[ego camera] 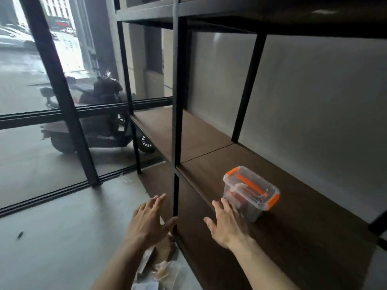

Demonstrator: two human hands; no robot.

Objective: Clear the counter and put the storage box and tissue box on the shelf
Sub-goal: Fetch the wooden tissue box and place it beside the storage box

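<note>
A clear plastic storage box [251,191] with orange latches and an orange handle stands on the dark wooden shelf board [303,206]. Small items show through its walls. My right hand [227,223] is spread open just left of the box, fingertips at or near its side wall. My left hand [149,221] is open too, fingers apart, in front of the black upright post [178,101] of the shelf unit. No tissue box is in view.
The shelf has black metal posts and a board above. Crumpled plastic bags and paper [159,268] lie on a lower level beneath my arms. Left is a glass wall with a scooter [94,118] outside. Grey concrete floor [52,237] spreads at the left.
</note>
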